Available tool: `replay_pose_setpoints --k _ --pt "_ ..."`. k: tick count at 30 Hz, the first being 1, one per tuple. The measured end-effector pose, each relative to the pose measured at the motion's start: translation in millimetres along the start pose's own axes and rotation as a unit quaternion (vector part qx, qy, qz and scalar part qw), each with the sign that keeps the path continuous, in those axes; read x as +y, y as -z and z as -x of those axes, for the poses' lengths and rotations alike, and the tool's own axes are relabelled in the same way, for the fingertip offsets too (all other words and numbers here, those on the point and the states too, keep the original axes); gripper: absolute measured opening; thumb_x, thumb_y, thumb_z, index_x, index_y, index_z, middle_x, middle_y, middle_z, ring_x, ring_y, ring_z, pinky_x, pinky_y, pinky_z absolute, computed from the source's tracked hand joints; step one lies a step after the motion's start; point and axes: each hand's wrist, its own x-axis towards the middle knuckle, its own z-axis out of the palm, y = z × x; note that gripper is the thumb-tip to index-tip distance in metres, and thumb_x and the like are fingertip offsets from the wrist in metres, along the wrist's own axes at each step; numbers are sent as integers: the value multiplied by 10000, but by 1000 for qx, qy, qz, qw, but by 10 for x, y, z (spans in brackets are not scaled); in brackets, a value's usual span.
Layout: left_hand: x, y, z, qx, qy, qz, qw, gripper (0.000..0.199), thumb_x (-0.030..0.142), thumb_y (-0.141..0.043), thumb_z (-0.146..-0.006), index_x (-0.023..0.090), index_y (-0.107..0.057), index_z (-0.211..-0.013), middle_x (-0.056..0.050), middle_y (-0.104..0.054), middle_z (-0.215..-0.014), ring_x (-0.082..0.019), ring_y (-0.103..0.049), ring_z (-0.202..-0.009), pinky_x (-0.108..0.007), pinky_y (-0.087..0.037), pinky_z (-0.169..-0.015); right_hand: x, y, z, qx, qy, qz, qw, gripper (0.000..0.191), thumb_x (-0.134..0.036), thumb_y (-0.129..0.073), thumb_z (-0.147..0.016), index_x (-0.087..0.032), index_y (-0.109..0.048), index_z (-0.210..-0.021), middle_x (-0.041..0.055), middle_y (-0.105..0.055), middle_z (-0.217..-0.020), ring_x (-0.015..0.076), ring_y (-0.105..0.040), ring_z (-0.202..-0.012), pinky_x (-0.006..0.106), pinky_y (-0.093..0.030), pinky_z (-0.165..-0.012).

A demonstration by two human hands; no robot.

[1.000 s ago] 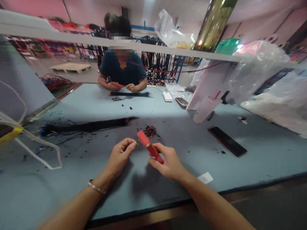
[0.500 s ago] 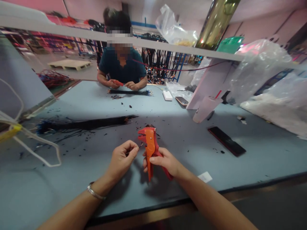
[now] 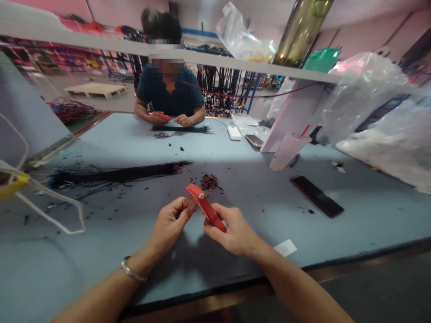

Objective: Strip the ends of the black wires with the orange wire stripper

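My right hand [image 3: 230,229] is wrapped around a red and orange wire stripper [image 3: 204,205], turned so its red edge faces up and its jaws point away and to the left. My left hand [image 3: 175,217] is closed in a pinch just left of the tool. Between its thumb and forefinger is a thin dark wire, nearly hidden now. Beyond the stripper lies a small pile of dark and coppery scraps [image 3: 209,181]. A long bundle of black wires [image 3: 134,174] rests farther left, with blue at its left end.
Across the table [image 3: 235,273], a co-worker [image 3: 170,94] holds a red tool near another wire bundle [image 3: 182,129]. A black phone [image 3: 316,196], a cup [image 3: 289,150] and plastic bags [image 3: 387,148] are on the right. A white wire frame [image 3: 79,220] juts in from the left. A shelf [image 3: 215,58] spans overhead.
My right hand has rolled the wire stripper over, from its orange side facing me to its red edge up, uncovering the scrap pile. My left hand has stayed nearly in place.
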Motion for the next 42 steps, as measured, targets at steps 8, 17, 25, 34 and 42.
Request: replay_pose_setpoints --k 8,17,25,34,42 --pt "-99 13 -6 -8 2 99 995 398 526 -762 -662 149 -699 -772 -39 -672 -708 -169 -556 -645 -267 -474 -665 123 -119 0 96 112 227 963 292 -298 -524 -773 -157 -596 -1019 82 -672 -905 209 -574 -741 317 -390 -682" --pt "29 9 -26 -30 7 50 998 336 491 -771 -650 159 -715 -644 -50 -689 -620 -185 -590 -613 -283 -500 -661 209 -138 -34 106 149 274 944 313 -272 -509 -756 -142 -580 -1032 100 -670 -933 221 -572 -765 343 -388 -715" --pt "-21 6 -35 -29 25 35 999 289 441 -717 -682 157 -687 -637 -69 -704 -690 -207 -601 -667 -319 -506 -718 172 -112 -51 58 90 279 954 254 -271 -512 -760 -169 -583 -982 65 -672 -876 201 -562 -714 315 -370 -680" --pt "-62 -2 -75 8 43 -1 999 228 373 -660 -678 159 -613 -619 7 -565 -581 -135 -443 -568 -237 -393 -563 193 -133 -158 21 42 357 933 198 -304 -558 -752 -187 -579 -911 44 -673 -799 189 -583 -674 292 -342 -624" --pt "-165 -29 -75 8 136 64 989 465 580 -695 -641 186 -449 -608 87 -271 -505 -72 -195 -481 -214 -176 -441 221 -148 -233 19 36 361 932 147 -280 -540 -774 -182 -556 -882 53 -673 -790 185 -602 -660 278 -341 -579"
